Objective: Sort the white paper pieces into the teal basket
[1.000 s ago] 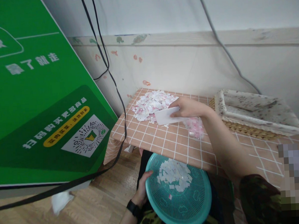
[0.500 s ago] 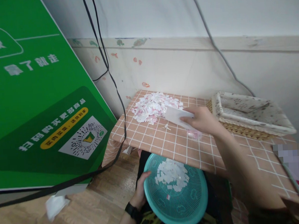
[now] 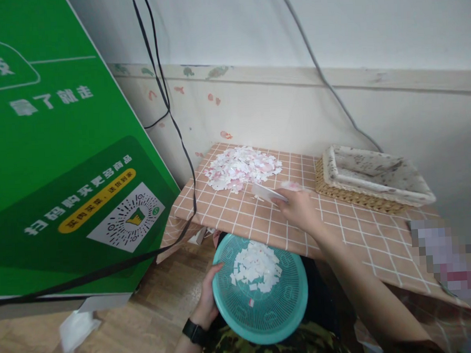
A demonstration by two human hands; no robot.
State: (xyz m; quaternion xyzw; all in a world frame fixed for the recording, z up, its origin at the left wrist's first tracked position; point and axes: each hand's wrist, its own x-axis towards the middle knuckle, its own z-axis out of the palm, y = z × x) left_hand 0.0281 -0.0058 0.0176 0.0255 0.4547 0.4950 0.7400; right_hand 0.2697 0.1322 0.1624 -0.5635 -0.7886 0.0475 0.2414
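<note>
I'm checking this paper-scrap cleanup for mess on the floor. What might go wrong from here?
1. The teal basket, gripped at its rim by only the left hand, sits below the table edge; scraps pushed wide of it would likely land on the floor.
2. The white card in the right hand is narrower than the scrap pile, so bits may slip round its ends.
3. The basket is meshed; tiny bits might fall through.

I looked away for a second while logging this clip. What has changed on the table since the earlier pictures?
The right hand has drawn the white card back from the far paper-scrap pile toward the near edge of the table, tilting it lower; pink scraps trail beside it. The left hand still grips the teal basket with its scraps below the edge. The wicker tray stayed put.
</note>
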